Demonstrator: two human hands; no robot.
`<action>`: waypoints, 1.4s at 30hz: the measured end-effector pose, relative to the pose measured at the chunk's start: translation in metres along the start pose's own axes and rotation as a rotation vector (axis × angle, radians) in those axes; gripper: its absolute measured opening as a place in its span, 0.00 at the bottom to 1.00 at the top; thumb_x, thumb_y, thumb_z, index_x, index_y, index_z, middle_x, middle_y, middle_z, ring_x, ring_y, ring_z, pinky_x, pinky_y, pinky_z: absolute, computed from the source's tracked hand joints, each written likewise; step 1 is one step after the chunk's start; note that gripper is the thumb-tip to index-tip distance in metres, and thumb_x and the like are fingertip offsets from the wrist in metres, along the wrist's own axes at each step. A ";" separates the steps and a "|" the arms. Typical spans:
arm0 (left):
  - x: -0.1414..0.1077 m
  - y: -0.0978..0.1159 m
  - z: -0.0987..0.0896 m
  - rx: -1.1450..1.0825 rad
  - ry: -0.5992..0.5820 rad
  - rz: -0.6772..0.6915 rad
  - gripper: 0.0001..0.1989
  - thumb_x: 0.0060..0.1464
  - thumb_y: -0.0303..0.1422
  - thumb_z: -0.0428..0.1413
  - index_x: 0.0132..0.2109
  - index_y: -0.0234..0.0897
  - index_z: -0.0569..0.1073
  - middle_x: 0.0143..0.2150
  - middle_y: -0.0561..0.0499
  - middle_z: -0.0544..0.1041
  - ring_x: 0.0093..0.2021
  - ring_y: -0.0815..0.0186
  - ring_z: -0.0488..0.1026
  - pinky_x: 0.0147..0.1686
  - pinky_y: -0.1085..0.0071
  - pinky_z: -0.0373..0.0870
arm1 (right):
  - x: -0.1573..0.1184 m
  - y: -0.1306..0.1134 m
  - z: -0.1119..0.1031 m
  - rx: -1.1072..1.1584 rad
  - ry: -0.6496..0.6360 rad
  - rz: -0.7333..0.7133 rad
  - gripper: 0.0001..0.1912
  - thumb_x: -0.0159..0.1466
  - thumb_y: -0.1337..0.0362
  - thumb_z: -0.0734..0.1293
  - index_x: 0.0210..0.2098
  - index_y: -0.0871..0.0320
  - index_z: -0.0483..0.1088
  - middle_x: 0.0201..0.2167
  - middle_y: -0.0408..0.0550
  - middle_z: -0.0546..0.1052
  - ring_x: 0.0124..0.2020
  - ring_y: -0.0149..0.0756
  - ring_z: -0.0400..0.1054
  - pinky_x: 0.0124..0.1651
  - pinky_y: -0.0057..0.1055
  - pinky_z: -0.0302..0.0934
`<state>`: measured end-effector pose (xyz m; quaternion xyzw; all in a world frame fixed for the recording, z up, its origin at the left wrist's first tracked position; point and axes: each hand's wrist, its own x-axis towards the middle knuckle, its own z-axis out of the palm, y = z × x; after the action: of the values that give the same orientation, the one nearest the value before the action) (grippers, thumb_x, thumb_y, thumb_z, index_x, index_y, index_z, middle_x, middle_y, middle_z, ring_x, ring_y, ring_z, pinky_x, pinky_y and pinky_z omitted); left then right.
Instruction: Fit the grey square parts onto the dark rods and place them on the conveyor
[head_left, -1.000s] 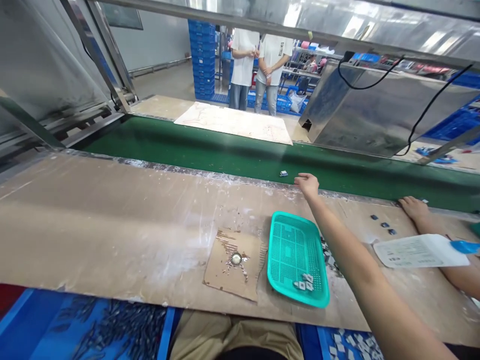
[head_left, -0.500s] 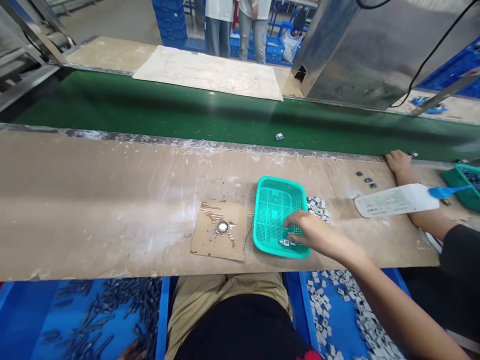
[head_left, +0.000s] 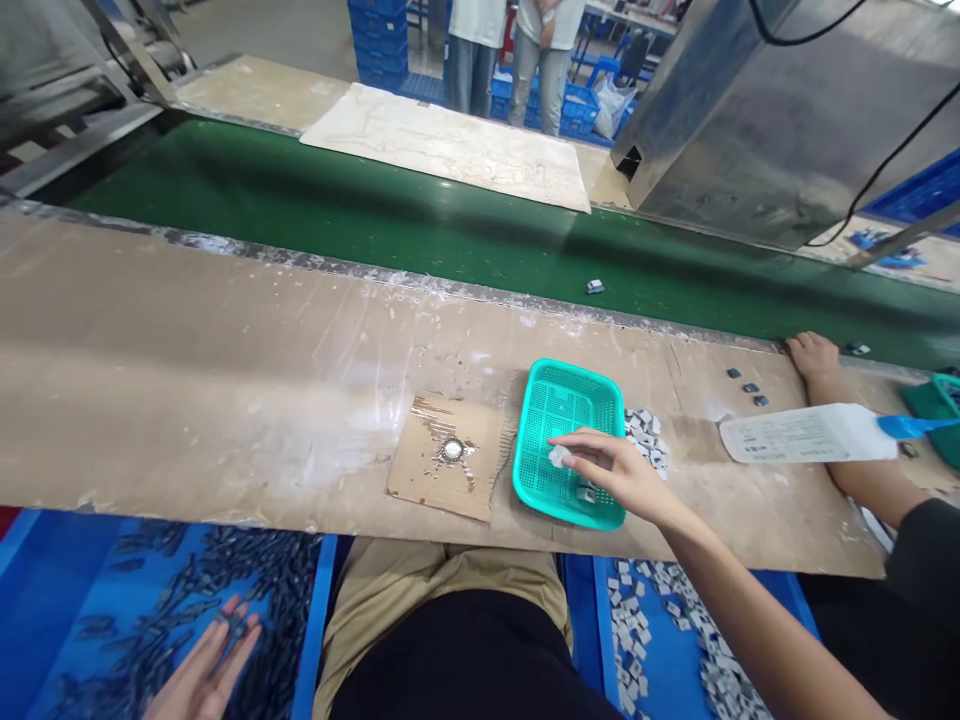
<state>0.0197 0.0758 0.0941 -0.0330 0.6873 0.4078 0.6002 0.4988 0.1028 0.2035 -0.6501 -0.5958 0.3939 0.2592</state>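
My right hand (head_left: 619,472) reaches over a green plastic basket (head_left: 576,372), with a small whitish block (head_left: 559,456) pinched between thumb and fingers. Another small grey block (head_left: 586,493) lies on the basket floor, below the hand. Down at the left, my left hand (head_left: 201,665) is raised palm up above a blue bin (head_left: 56,600) of dark elongated parts. A small dark part (head_left: 236,625) is held at its fingertips. Left of the basket lies a cardboard piece (head_left: 420,470) with a round, white-centred glue puddle (head_left: 453,450).
Grey blocks (head_left: 646,440) are piled right of the basket, and more fill a blue bin (head_left: 679,665) below. A glue bottle (head_left: 810,434) lies near a co-worker's arm (head_left: 874,485). Beyond runs a green conveyor belt (head_left: 420,215) carrying a small assembled piece (head_left: 595,287).
My left hand has risen into view from the bin with a dark part. My right hand has lifted a block off the basket floor. The view has shifted slightly.
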 end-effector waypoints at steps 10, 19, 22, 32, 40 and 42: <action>-0.062 -0.015 0.124 -0.144 -0.389 -0.008 0.09 0.48 0.16 0.54 0.31 0.31 0.76 0.32 0.51 0.79 0.32 0.71 0.76 0.36 0.81 0.75 | 0.043 -0.049 0.055 -0.072 0.097 -0.204 0.11 0.59 0.60 0.66 0.42 0.55 0.72 0.39 0.50 0.77 0.39 0.40 0.72 0.44 0.39 0.66; -0.069 -0.033 0.146 -0.118 -0.682 -0.061 0.12 0.40 0.26 0.66 0.35 0.28 0.76 0.31 0.48 0.78 0.33 0.68 0.76 0.37 0.76 0.75 | 0.070 -0.045 0.092 -0.383 -0.113 -0.427 0.10 0.63 0.67 0.61 0.43 0.56 0.69 0.40 0.52 0.77 0.42 0.41 0.71 0.45 0.39 0.65; -0.069 -0.032 0.145 -0.100 -0.713 -0.043 0.12 0.40 0.28 0.66 0.35 0.28 0.75 0.33 0.47 0.78 0.36 0.67 0.76 0.41 0.74 0.74 | 0.071 -0.043 0.094 -0.380 -0.139 -0.402 0.10 0.62 0.67 0.61 0.43 0.57 0.70 0.40 0.52 0.77 0.42 0.42 0.71 0.45 0.40 0.65; -0.073 -0.042 0.166 0.043 -0.594 0.624 0.04 0.43 0.29 0.63 0.30 0.38 0.77 0.38 0.50 0.79 0.46 0.60 0.74 0.52 0.65 0.70 | 0.050 -0.075 0.080 0.541 -0.160 0.229 0.15 0.50 0.60 0.73 0.36 0.57 0.73 0.30 0.47 0.76 0.31 0.35 0.71 0.39 0.34 0.67; -0.080 -0.007 0.161 0.600 -0.971 1.442 0.10 0.53 0.26 0.53 0.41 0.40 0.76 0.43 0.49 0.77 0.49 0.59 0.71 0.47 0.65 0.73 | 0.025 -0.099 0.080 0.845 -0.224 0.403 0.16 0.49 0.63 0.74 0.38 0.57 0.75 0.31 0.46 0.77 0.30 0.31 0.70 0.38 0.30 0.66; -0.082 0.000 0.163 0.626 -0.991 1.405 0.10 0.52 0.26 0.53 0.40 0.40 0.76 0.43 0.48 0.77 0.49 0.59 0.71 0.48 0.64 0.72 | 0.022 -0.099 0.080 0.847 -0.203 0.396 0.16 0.49 0.64 0.74 0.38 0.57 0.75 0.31 0.46 0.77 0.30 0.31 0.70 0.36 0.29 0.66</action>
<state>0.1731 0.1371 0.1725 0.7360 0.2920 0.4418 0.4217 0.3761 0.1297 0.2348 -0.5465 -0.2700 0.7052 0.3620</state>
